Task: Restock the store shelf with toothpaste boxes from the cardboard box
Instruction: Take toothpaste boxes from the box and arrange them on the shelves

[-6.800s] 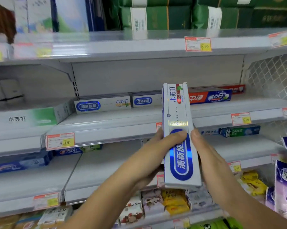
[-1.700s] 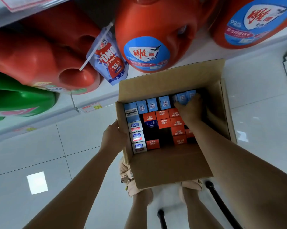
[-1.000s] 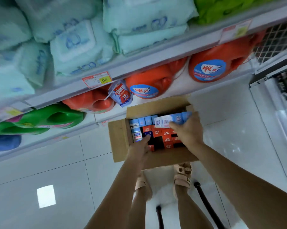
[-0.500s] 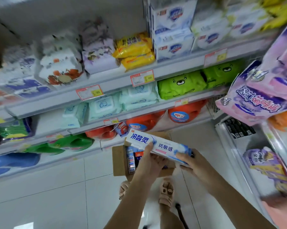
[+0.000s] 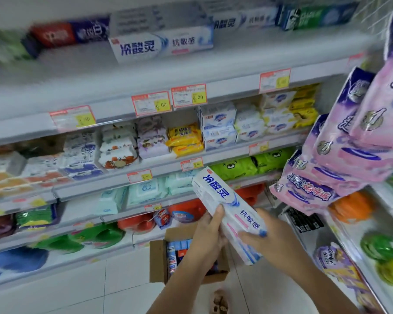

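Right now, closest to you, your left hand (image 5: pixel 210 232) grips the toothpaste box (image 5: pixel 227 207) near its middle with the thumb on the printed face. Your right hand (image 5: pixel 265 236) is clamped round its lower end, so neither hand is free.

Two hands on a long, light pack look meant for steering. The box tilts with its top end up and away from you, print facing you, which I judge lets you check the brand and aim it at a slot.

Below your hands, the cardboard box (image 5: pixel 159 264) sits open on the floor (image 5: pixel 78 286) at the foot of the shelving, with small boxes (image 5: pixel 177 250) standing on end inside.

Farthest off, a matching box (image 5: pixel 161 44) lies lengthwise on the top shelf (image 5: pixel 236 62), toward its front edge. That is likely the row to fill.

Half a second ago the toothpaste box lay nearly level over the cardboard box. It has since swung to this upward tilt, and your view has lifted to take in the toothpaste shelf.
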Demonstrator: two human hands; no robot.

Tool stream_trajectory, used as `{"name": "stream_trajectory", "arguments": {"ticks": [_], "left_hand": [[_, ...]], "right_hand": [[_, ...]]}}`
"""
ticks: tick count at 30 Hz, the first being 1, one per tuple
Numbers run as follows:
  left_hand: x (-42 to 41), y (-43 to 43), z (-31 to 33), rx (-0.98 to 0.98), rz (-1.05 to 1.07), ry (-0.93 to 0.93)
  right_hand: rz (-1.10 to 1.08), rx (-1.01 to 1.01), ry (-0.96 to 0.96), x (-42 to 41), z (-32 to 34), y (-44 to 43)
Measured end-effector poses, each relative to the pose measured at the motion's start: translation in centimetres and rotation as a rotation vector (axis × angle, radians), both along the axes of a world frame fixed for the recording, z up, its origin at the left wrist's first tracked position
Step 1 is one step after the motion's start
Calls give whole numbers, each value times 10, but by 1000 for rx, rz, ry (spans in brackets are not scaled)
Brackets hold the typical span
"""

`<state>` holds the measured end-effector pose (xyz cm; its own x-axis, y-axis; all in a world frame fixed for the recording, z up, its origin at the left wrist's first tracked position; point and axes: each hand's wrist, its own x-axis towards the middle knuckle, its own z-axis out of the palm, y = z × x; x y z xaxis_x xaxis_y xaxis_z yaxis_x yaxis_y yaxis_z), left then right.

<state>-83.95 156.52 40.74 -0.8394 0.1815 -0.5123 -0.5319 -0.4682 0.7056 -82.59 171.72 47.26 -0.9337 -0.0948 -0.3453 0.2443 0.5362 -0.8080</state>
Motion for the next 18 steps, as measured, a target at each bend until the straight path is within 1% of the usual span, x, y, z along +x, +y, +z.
{"name": "stream_trajectory", "arguments": {"ticks": [3,5,8,11,14,18], "left_hand": [[-3,-6,15,97,-39,42],[-6,-12,21,106,-79,60],[-12,-24,28,88,-122,92],[-17,-37,33,66,-149,89],[-20,-45,34,35,-139,55],[-26,-42,39,89,-97,-13]], "right_hand": [[-76,-179,-63,-2,15,3],[-113,-235,-82,-4,23,5],[-160,-235,-91,-11,27,13],[-134,-232,-107,-16,35,18],[-122,-205,-129,-20,41,17],[-170,-194,-118,-19,45,8]]}}
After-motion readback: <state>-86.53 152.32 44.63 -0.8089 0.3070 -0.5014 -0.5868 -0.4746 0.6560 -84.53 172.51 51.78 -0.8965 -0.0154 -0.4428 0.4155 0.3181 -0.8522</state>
